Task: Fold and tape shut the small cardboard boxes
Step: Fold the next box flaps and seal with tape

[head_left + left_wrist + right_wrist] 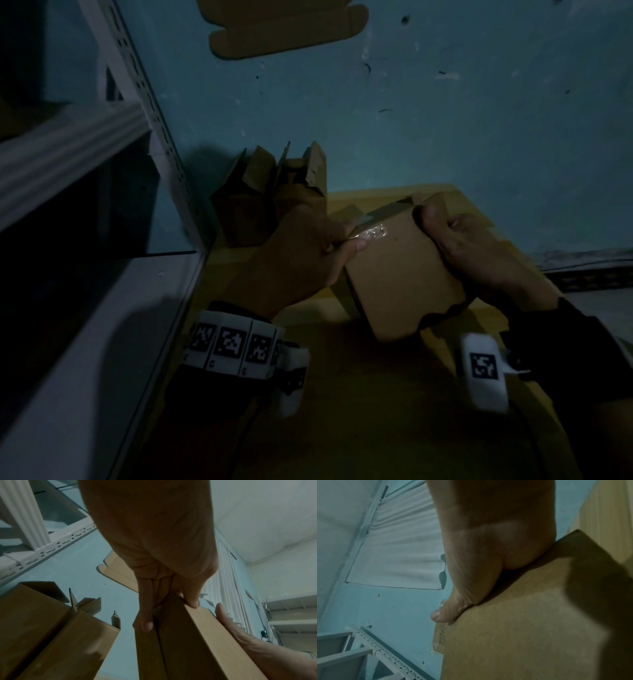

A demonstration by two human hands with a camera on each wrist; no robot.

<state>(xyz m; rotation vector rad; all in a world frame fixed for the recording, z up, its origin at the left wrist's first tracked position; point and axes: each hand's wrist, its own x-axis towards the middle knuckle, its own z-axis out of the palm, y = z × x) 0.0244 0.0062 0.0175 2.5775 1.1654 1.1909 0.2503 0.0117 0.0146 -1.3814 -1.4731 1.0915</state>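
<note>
A small brown cardboard box (400, 274) is held tilted between both hands above a yellow surface. My left hand (346, 246) pinches its left edge, the thumb lying on a strip of clear tape (375, 233) at the top seam. My right hand (442, 233) grips the far right corner, fingers curled over the edge. The left wrist view shows the left hand (169, 613) clamped on the box (205, 642), thumb on one face and fingers on the other. In the right wrist view the right hand (471, 588) presses along the box (522, 628), with tape (439, 638) wrapped over the edge below the thumb.
Several folded boxes with raised flaps (270, 195) stand just left of the hands. A flat cardboard blank (284, 31) lies farther off on the blue surface. A white slotted rack (85, 144) fills the left side. The yellow surface (376, 394) lies under the hands.
</note>
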